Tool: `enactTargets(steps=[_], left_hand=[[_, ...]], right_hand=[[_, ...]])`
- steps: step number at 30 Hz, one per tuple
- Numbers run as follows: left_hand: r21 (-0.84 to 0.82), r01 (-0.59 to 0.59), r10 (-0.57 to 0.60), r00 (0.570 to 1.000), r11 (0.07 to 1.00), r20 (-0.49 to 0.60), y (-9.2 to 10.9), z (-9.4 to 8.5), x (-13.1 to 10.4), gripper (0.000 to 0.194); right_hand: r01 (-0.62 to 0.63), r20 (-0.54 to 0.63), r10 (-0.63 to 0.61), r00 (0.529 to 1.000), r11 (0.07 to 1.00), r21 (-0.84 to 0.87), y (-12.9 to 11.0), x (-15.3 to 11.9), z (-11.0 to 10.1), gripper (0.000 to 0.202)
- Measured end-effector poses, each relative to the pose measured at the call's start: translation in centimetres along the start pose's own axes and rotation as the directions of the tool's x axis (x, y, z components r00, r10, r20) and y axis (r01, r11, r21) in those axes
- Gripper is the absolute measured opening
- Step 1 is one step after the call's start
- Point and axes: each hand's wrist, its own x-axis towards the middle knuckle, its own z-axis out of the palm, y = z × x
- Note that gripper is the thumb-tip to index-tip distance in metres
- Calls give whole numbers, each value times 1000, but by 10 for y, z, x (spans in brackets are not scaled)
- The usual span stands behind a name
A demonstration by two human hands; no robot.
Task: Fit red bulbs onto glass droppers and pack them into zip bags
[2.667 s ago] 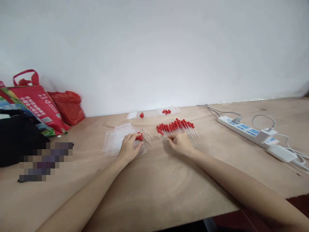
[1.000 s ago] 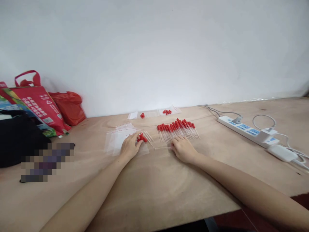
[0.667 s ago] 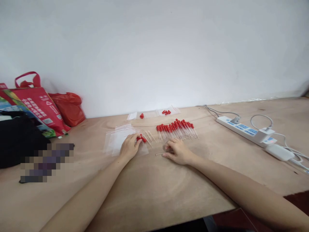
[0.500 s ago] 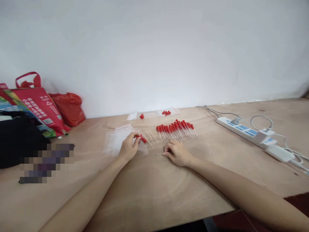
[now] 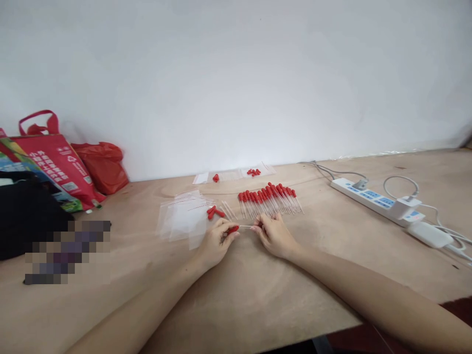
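Observation:
Between finger and thumb, my left hand (image 5: 218,242) pinches a red rubber dropper bulb (image 5: 233,229). My right hand (image 5: 272,235) grips a thin glass dropper tube (image 5: 245,226), whose free end meets the mouth of the bulb; how far it sits inside is hidden by my fingers. Beyond my left hand lie a few loose red bulbs (image 5: 215,212) and several bare tubes (image 5: 229,210). A row of droppers with red bulbs fitted (image 5: 268,196) lies just past my right hand. Clear zip bags (image 5: 184,216) are spread to the left of the loose bulbs.
Against the wall lie more clear bags (image 5: 236,175) with red bulbs on them or in them. A white power strip (image 5: 372,199) with plugs and cables is on the right. A red shopping bag (image 5: 55,164), a red plastic bag (image 5: 101,164) and a black bag (image 5: 29,211) stand left.
My left hand has picked up a red bulb from the loose ones and moved right and nearer, bringing it to the tube's end. My right hand has barely shifted.

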Motion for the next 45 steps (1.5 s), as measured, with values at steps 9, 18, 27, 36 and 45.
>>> enactTargets(steps=[9, 18, 27, 36, 45], left_hand=[[14, -56, 56, 998, 998, 4, 0, -2, 1, 16], [162, -188, 183, 982, 969, 47, 1, -4, -4, 21], [363, -369, 369, 927, 855, 73, -1, -8, -4, 15], [414, -449, 468, 882, 792, 59, 8, -7, -5, 13], [422, -516, 563, 826, 745, 16, 12, -2, -2, 10]], right_hand=[[8, 65, -8, 998, 1000, -3, -2, -1, -1, 16], [221, 25, -219, 975, 966, -133, 0, -2, -6, 25], [338, -99, -387, 917, 883, -324, -3, -7, -4, 28], [447, -57, -501, 863, 812, -376, -1, -8, -3, 30], [544, -205, -676, 708, 706, -452, -1, -3, 6, 24]])
